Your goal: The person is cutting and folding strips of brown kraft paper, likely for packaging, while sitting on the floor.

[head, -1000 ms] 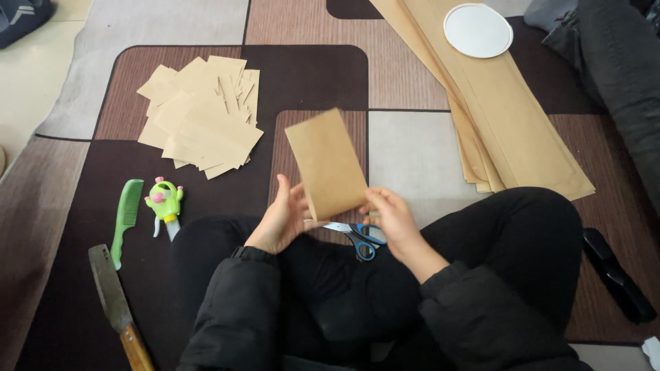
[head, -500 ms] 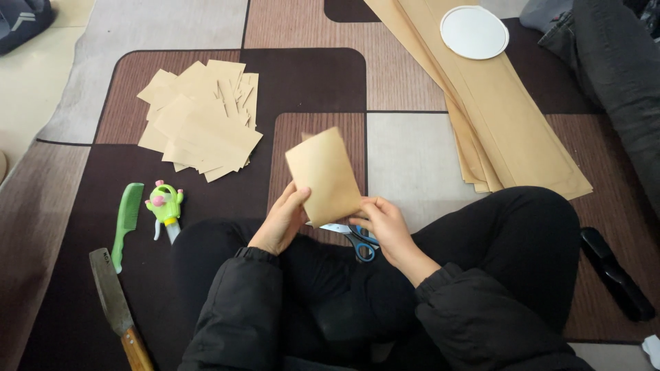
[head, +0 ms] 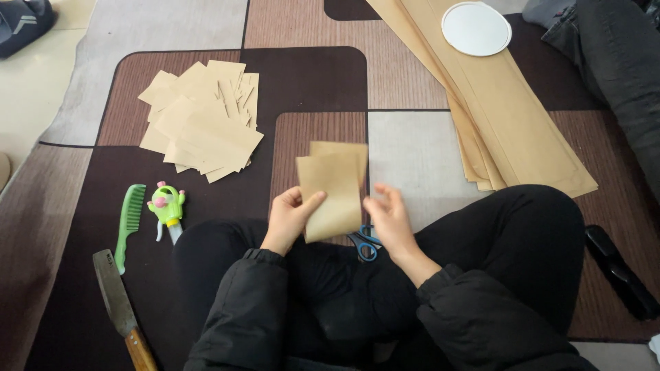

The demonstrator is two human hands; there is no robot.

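I sit cross-legged on a patterned rug. My left hand (head: 290, 218) pinches a folded piece of brown paper (head: 333, 194) by its lower left edge and holds it upright above my lap. Just right of the paper, my right hand (head: 390, 218) hovers with its fingers spread, holding nothing. Blue-handled scissors (head: 364, 244) lie on my leg beneath my right hand, partly hidden by it.
A heap of cut brown paper pieces (head: 203, 124) lies at the upper left. Long brown paper sheets (head: 502, 110) with a white round lid (head: 476, 28) stretch to the upper right. A green comb (head: 128, 223), a green toy (head: 167, 206) and a wooden-handled knife (head: 118, 306) lie to the left. A black object (head: 622, 271) is at the right.
The paper has gone from a single flat sheet to a folded piece with a second layer showing behind. My right hand has let go of its edge and opened.
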